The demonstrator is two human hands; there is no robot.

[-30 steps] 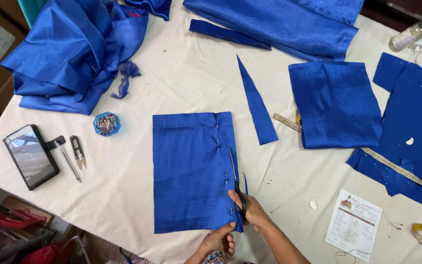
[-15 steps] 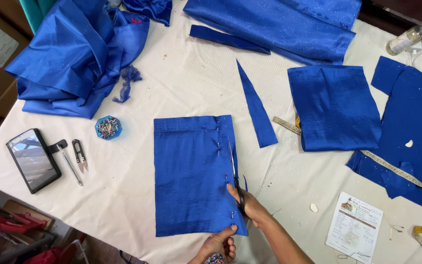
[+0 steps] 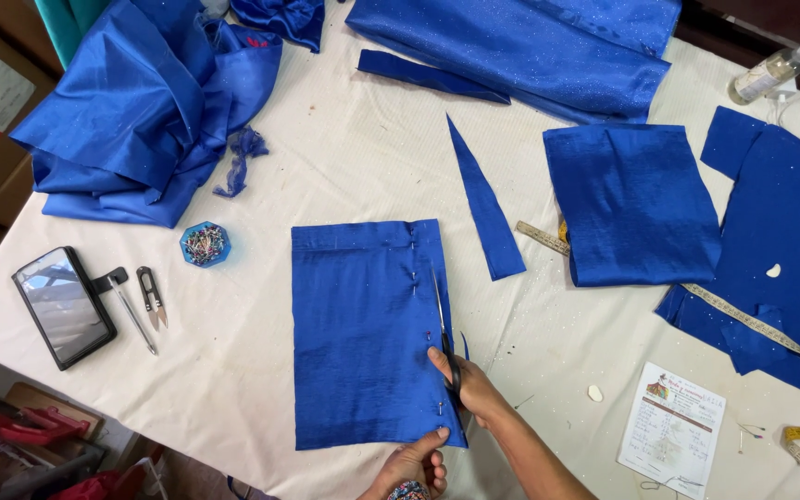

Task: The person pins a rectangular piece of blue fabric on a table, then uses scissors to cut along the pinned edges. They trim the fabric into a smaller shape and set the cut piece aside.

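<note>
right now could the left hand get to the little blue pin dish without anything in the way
Probably yes: the left hand presses the near edge of the blue fabric piece, and only that flat cloth and bare table lie between it and the pin dish.

Bright, even light; sharp picture, soft shadows.

Royal blue fabric panel [image 3: 363, 333], off-white table cover [image 3: 344, 157], black-handled scissors [image 3: 446, 343], blue pin box [image 3: 204, 244]
</note>
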